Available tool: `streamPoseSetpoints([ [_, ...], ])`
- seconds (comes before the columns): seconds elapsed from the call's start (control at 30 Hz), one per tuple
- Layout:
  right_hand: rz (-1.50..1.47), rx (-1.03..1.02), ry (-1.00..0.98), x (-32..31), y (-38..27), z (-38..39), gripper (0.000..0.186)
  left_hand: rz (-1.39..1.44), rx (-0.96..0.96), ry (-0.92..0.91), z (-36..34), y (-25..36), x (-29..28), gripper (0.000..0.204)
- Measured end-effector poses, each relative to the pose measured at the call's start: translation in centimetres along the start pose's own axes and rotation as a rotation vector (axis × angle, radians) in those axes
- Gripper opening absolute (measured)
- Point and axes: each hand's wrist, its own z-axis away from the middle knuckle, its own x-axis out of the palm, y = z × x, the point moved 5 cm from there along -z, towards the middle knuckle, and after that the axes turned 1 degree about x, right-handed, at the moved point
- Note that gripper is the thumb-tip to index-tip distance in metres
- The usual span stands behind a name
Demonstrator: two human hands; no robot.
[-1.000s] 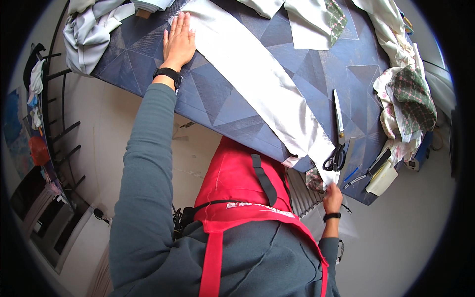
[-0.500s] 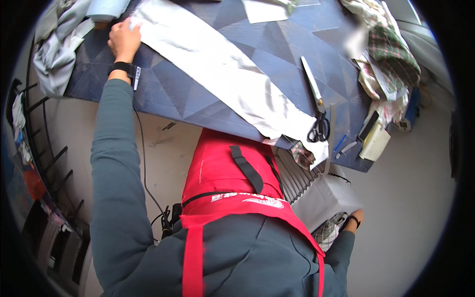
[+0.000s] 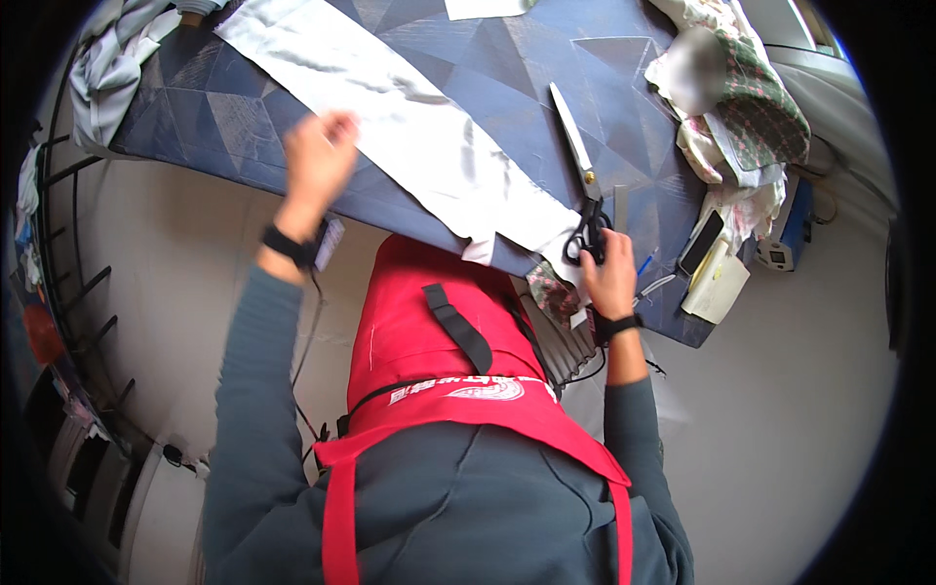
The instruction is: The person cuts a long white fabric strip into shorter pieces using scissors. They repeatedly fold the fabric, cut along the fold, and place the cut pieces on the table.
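A long white cloth strip (image 3: 390,107) lies slantwise across the dark blue patterned table (image 3: 234,122), from far left to the near right edge. Over the table edge beside it, my left hand (image 3: 320,166) has curled fingers, slightly blurred, with nothing visible in them. My right hand (image 3: 612,278) has its fingers closed at the black handles of large scissors (image 3: 583,175), whose blades point away from me. Below the handles, a patterned cloth piece (image 3: 551,292) hangs at the table edge, partly covered by the white strip. My right hand hides the strip's near end.
Floral and checked cloths (image 3: 756,107) are heaped at the right. Near them lie a black phone-like object (image 3: 701,243), a yellowish pad (image 3: 717,288) and a blue pen (image 3: 644,263). Grey cloth (image 3: 112,78) hangs at the far left. A cable (image 3: 310,341) runs below the table.
My left hand has left the strip's far end and moved nearer and right. My right hand has risen from the lower right, below the table, to the scissors' handles. The view has shifted.
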Motion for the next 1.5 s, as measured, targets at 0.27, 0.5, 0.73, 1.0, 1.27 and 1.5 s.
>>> streamPoseSetpoints([
  [0.27,-0.072,0.133,-0.134,2.0,3.2,-3.3,0.036,0.311,-0.453,-0.255,17.6,8.1,12.8,0.036],
  [0.5,-0.272,-0.129,-0.195,-2.7,1.4,-1.3,0.024,0.473,-0.58,-0.145,20.2,7.3,16.5,0.029],
  [0.73,-0.794,0.354,-1.105,-3.6,3.6,8.6,0.054,0.677,-0.597,0.053,21.6,7.1,18.4,0.034],
  [1.0,-0.761,0.393,-1.107,-2.8,4.2,10.6,0.058,0.939,-0.617,0.105,22.4,8.2,18.6,0.03],
  [1.27,-0.839,0.415,-1.063,1.3,0.9,10.2,0.066,0.953,-0.618,0.012,22.5,8.8,17.5,0.036],
  [1.5,-0.717,0.347,-0.98,1.1,0.3,10.2,0.063,0.912,-0.578,0.005,22.5,9.1,16.9,0.036],
])
